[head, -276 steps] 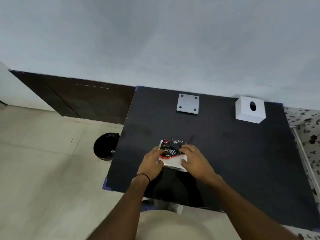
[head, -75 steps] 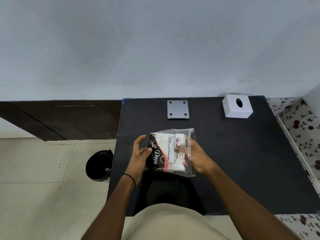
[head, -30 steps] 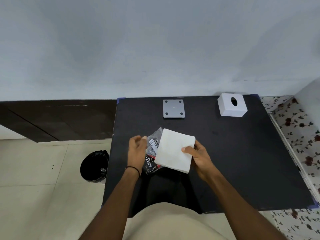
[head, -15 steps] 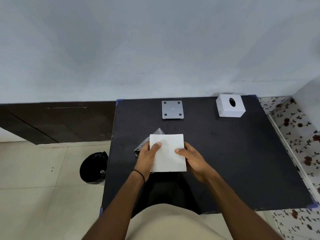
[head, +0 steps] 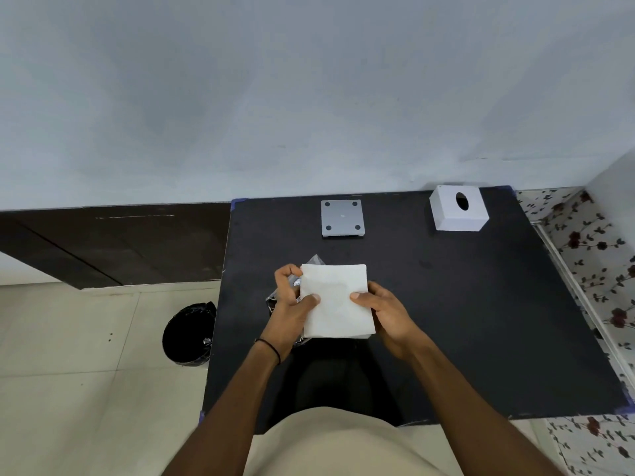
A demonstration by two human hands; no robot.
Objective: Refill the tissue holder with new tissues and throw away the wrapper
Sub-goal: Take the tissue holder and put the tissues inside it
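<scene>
A white stack of tissues (head: 335,300) is held above the black table (head: 464,304), near its front left. My left hand (head: 292,304) grips the stack's left edge and pins the crumpled plastic wrapper (head: 314,261) under it; only bits of the wrapper show. My right hand (head: 385,309) grips the stack's right edge, thumb on top. The white tissue holder cover (head: 457,209), with an oval slot, stands at the table's far right. Its grey square base plate (head: 342,218) lies at the far middle.
A black bin (head: 189,333) with a bag liner stands on the tiled floor left of the table. A wall runs behind the table. A flower-patterned surface (head: 598,255) borders the table's right side.
The tissue stack has come out of the wrapper. Both hands now hold the stack squarely, and the wrapper has ended up crumpled beneath it in my left hand.
</scene>
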